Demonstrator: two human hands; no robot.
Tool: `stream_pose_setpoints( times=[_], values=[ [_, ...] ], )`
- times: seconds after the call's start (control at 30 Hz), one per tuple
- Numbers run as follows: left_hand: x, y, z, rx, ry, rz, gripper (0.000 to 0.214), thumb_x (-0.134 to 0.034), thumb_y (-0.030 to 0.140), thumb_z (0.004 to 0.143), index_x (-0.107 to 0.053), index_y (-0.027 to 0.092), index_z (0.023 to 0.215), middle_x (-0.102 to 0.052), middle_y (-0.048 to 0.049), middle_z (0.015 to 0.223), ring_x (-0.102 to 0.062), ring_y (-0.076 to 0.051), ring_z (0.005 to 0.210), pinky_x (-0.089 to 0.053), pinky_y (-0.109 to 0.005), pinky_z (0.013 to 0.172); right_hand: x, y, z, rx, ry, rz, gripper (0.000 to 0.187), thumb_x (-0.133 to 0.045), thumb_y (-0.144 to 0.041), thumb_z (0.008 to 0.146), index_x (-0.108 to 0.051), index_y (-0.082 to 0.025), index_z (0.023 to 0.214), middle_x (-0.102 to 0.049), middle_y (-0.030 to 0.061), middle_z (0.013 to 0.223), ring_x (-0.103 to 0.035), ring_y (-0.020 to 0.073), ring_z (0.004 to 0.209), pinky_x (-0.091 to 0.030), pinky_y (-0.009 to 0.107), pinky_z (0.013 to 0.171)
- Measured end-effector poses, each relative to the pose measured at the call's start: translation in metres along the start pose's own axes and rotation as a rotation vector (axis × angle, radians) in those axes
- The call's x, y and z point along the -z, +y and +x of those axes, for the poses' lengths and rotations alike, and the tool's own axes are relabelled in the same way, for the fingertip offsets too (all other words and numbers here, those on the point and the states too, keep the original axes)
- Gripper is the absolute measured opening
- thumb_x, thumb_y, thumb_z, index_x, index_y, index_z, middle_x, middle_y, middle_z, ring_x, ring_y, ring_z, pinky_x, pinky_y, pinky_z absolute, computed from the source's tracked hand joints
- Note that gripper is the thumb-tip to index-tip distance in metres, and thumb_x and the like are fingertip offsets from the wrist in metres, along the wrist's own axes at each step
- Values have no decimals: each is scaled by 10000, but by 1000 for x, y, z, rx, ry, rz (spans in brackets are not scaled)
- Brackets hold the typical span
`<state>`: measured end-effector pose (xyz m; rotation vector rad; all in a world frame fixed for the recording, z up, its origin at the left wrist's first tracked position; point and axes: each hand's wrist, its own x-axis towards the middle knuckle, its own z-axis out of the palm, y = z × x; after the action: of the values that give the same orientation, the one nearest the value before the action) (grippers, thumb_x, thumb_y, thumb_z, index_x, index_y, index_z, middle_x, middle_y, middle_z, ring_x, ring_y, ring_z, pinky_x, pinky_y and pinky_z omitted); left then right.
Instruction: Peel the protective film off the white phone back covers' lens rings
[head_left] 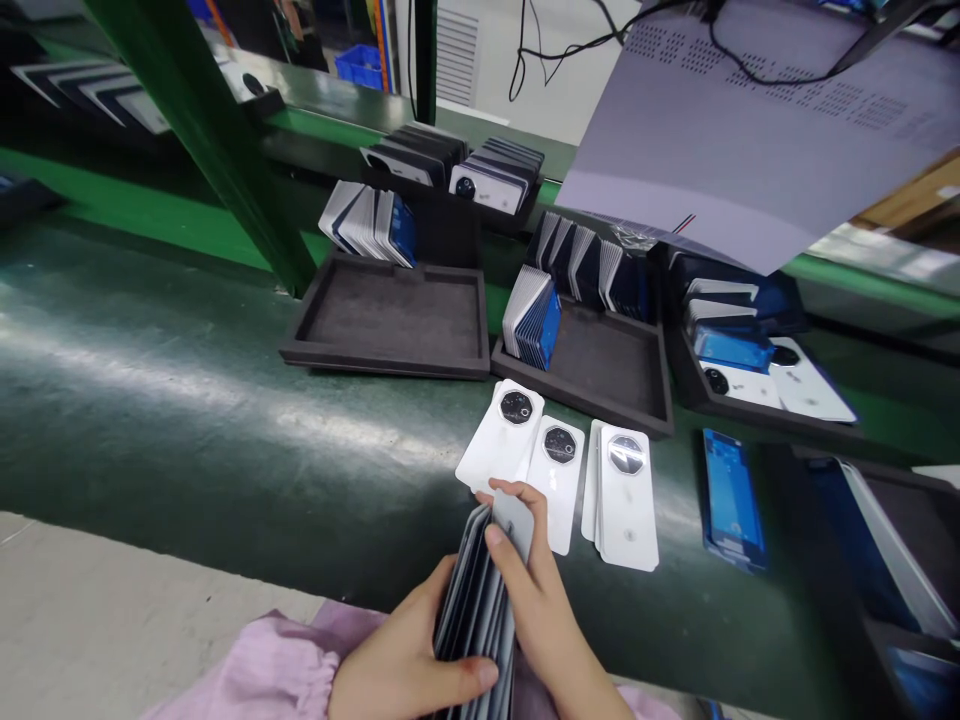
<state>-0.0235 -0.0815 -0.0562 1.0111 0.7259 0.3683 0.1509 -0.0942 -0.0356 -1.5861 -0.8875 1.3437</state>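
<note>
Head view: the left hand (420,650) comes in from the near left, wrist in a pink sleeve (255,665), its thumb laid across the near part of a stack of thin panels (469,620); its other fingers are mostly hidden behind. It clasps the stack between thumb and palm. The right hand (544,590) reaches up the other side, thumb pressed on the face of the pale panel (515,518) at the stack's right side and index finger curled over its far end, pinching it. The stack sits between both palms, nearer the wearer than the middle tray (607,360) and a little to its left. Its panels stand on edge, slightly fanned, long axis running away from the wearer, rounded far ends pointing roughly toward that tray.

Just on the near side of the middle tray, on the green table (225,450), lie the left white panels (487,440), the centre white panel (553,490) and the right white panels (628,510), dark camera patches at their far ends. To the tray's near right lies a blue-filmed panel (733,500). Blue-faced panels (551,335) stand in its left end. The left tray (390,310) is beside it on the left, the right tray (750,414) on the right.
</note>
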Motion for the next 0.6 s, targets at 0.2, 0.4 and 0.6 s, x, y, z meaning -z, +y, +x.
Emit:
stream_pose_setpoints(
  times=[0.2, 0.4, 0.6],
  values=[
    [-2, 5, 6, 1, 33, -88, 765, -782, 559, 854, -530, 209, 1485, -666, -129, 1372, -594, -381, 1271, -419, -468, 1125, 2, -11, 4, -25, -8, 57, 508, -561, -624, 987, -422, -341, 1385, -560, 35, 1463, -565, 229, 1329, -411, 362, 1130],
    [-3, -2, 7, 23, 41, -141, 764, -897, 466, 755, -606, 171, 1396, -708, -136, 1277, -620, -391, 1209, -442, -492, 1088, -3, -8, 7, -73, 18, 121, 578, -642, -618, 935, -482, -305, 1395, -623, 60, 1399, -604, 257, 1270, -369, 408, 1167],
    [0, -6, 2, 98, 115, -271, 614, -806, 515, 809, -680, 211, 1328, -767, -98, 1262, -640, -392, 1257, -491, -448, 1046, 9, -14, 7, -186, 63, 327, 463, -481, -559, 993, -412, -352, 1401, -566, 75, 1532, -649, 300, 1276, -560, 465, 989]
  ],
)
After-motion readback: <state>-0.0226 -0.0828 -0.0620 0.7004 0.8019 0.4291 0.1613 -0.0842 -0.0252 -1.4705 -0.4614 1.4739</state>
